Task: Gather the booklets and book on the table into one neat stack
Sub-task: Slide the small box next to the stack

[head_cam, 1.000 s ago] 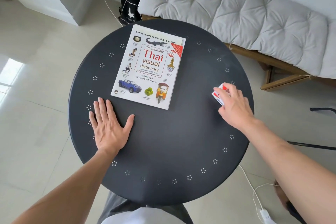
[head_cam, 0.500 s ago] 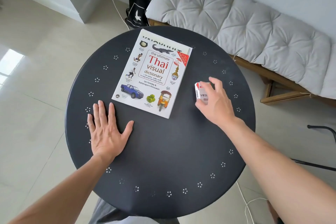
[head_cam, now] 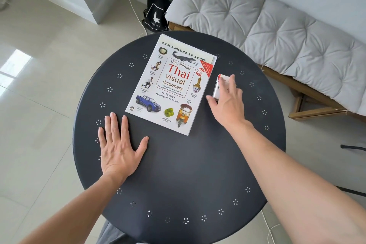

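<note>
A white Thai visual dictionary [head_cam: 170, 85] lies face up on the round black table [head_cam: 178, 174], toward its far side. Under it lies a booklet [head_cam: 208, 57], of which only a strip shows along the far and right edges. My right hand [head_cam: 227, 103] grips a small white and red booklet [head_cam: 218, 85] just right of the dictionary, held tilted on edge and mostly hidden by my fingers. My left hand [head_cam: 119, 148] rests flat on the table with fingers spread, near the dictionary's near left corner, holding nothing.
A wooden bench with a grey tufted cushion [head_cam: 277, 31] stands behind the table on the right. A black bag [head_cam: 155, 15] leans by the wall on the tiled floor. White cables [head_cam: 271, 230] trail on the floor to the right.
My right hand has carried the small booklet leftward from the table's right edge to right beside the dictionary. My left hand has stayed flat in place.
</note>
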